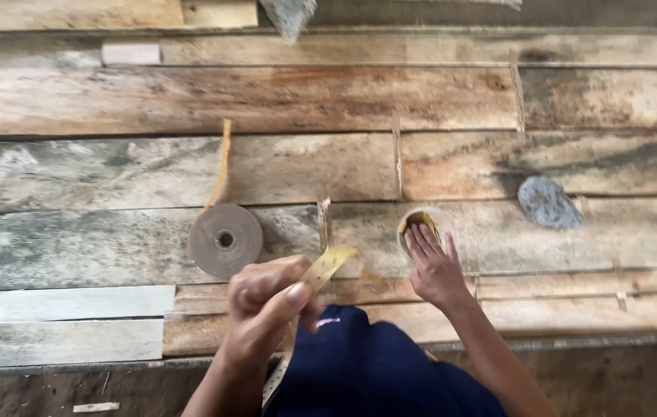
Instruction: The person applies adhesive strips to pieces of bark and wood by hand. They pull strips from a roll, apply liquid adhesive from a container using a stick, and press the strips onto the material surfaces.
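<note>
Pinched between thumb and curled fingers, the left hand (265, 303) grips a narrow yellowish strip (327, 266), closed tight on it. That strip runs up and to the right from the pinch toward a small round cup (422, 228), and its lower end hangs down past the wrist along a dark blue cloth (367, 363). It looks flat, thin and pale tan-yellow, a little wet or shiny near the bend. At the cup, the right hand (434, 266) lies with fingers stretched flat together, fingertips resting over the rim; it clamps nothing that I can see. Inside the cup shows a brownish-yellow smear. Left of both hands, apart from them, a flat brown roll of tape (225, 240) lies on the plank floor (112, 166), its loose tail trailing upward. A grey stone (548, 202) sits well to the right.
</note>
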